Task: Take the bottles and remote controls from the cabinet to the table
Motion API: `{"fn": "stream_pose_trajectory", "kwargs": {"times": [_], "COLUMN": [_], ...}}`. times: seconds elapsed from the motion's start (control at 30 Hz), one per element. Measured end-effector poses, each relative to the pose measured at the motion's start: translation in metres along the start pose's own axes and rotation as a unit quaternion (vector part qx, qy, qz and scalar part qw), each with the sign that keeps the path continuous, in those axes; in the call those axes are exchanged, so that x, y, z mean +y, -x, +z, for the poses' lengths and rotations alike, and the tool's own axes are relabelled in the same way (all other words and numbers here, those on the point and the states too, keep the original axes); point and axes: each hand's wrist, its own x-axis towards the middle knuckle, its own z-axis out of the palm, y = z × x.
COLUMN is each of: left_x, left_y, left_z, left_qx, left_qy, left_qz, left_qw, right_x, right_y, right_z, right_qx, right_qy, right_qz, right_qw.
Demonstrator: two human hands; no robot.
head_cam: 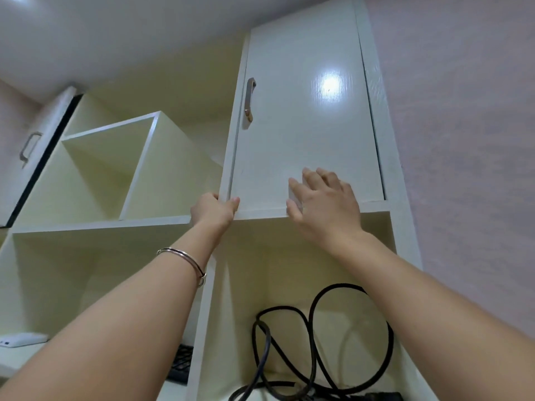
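Note:
A white cabinet door with a metal handle fills the upper middle of the view and looks nearly flush with its frame. My left hand grips the door's lower left corner, fingers curled around the edge. My right hand lies flat against the door's lower part, fingers spread. No bottles or remote controls are visible; the cabinet's inside is hidden behind the door.
Open cream shelf compartments lie to the left. A second door with a handle stands ajar at far left. Below, a shelf holds coiled black cable. A white device and a dark keyboard sit lower left. A pinkish wall is on the right.

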Motion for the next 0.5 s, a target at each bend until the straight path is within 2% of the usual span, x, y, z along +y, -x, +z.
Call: {"fn": "stream_pose_trajectory", "kwargs": {"times": [0.23, 0.4, 0.5], "left_x": [-0.003, -0.010, -0.014], "left_y": [0.000, 0.016, 0.031], "left_z": [0.001, -0.009, -0.024], "left_qx": [0.001, -0.040, -0.051], "left_qy": [-0.027, -0.104, -0.130], "left_qz": [-0.001, 0.067, 0.095], "left_qw": [1.000, 0.991, 0.986], "right_x": [0.001, 0.006, 0.013], "right_y": [0.001, 0.003, 0.015], "right_z": [0.001, -0.006, -0.011], "right_qx": [-0.017, -0.050, -0.026], "right_qy": [0.012, 0.006, -0.032], "right_qz": [-0.003, -0.020, -0.027], "right_qw": [1.000, 0.999, 0.999]}}
